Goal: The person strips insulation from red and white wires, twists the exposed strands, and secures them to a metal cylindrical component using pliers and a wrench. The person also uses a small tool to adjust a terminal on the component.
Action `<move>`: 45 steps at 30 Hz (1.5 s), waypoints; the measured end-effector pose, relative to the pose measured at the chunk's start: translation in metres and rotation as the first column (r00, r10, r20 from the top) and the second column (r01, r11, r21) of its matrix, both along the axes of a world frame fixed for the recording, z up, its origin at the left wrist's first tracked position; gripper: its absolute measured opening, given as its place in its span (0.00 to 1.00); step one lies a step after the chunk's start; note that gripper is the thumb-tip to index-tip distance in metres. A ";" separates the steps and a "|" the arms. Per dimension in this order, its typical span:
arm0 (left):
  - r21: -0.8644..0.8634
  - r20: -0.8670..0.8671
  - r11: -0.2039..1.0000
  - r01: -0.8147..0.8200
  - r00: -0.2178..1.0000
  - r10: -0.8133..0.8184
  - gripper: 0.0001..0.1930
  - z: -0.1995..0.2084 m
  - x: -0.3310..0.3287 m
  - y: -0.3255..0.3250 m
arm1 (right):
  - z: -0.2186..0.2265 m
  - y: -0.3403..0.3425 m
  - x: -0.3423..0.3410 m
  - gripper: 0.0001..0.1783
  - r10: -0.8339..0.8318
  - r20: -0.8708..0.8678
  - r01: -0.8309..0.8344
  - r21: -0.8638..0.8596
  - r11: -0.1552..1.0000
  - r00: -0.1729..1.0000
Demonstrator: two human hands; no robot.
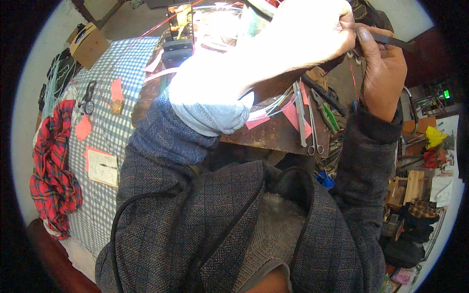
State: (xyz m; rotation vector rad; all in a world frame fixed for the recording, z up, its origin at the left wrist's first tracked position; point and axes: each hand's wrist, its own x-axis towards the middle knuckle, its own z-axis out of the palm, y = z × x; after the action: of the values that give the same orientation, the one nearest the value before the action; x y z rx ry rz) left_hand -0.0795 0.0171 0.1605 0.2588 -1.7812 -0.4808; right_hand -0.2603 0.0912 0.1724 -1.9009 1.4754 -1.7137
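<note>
Both my hands are raised close together above the far right of a worn wooden worktable (266, 138). My right hand (383, 73) is closed, its thumb pressing near a narrow dark strip (394, 42) that sticks out to the right past the fingers. Washed out by bright light, my left hand (317, 31) reaches across with its fingertips pinched against the right hand's fingers. What it grips is hidden. Under the hands, long-handled metal forceps (313, 128) and green-handled pliers (326, 112) lie at the table's right side.
Pink paper pieces (296, 117) and thin pale tubes (281, 105) are scattered on the worktable. At left, a checked cloth (124, 63) carries a notebook (102, 167), a wristwatch (89, 106) and a red plaid garment (53, 171). A cardboard box (89, 46) sits at the far left.
</note>
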 end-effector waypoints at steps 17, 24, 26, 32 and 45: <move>-0.062 0.056 0.971 -0.230 0.971 0.234 0.07 -0.003 -0.009 0.007 | 0.005 0.002 0.000 0.11 0.006 -0.153 -0.023 -0.105 0.994 0.988; -0.053 0.090 0.972 -0.227 0.969 0.231 0.06 0.000 -0.007 0.010 | 0.048 0.002 -0.014 0.17 -0.389 -0.376 0.423 0.009 0.906 0.841; -0.026 0.014 0.984 -0.178 0.984 0.178 0.06 0.000 -0.007 0.009 | 0.055 0.005 -0.025 0.18 -0.380 0.000 0.378 0.107 0.920 0.925; -0.141 -0.040 0.955 -0.260 0.966 0.257 0.07 0.002 -0.010 0.008 | 0.034 0.018 -0.043 0.15 -0.135 0.080 0.126 0.112 0.986 0.988; -0.267 0.055 0.870 -0.414 0.895 0.443 0.11 -0.014 -0.015 0.009 | 0.027 0.027 -0.004 0.13 -0.060 0.125 0.044 0.123 0.991 0.990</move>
State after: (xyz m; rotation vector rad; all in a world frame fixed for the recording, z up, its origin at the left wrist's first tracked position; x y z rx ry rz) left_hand -0.0948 0.0257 0.1467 0.5005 -1.8046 0.0811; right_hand -0.2644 0.1183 0.1992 -1.6740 1.5547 -1.6929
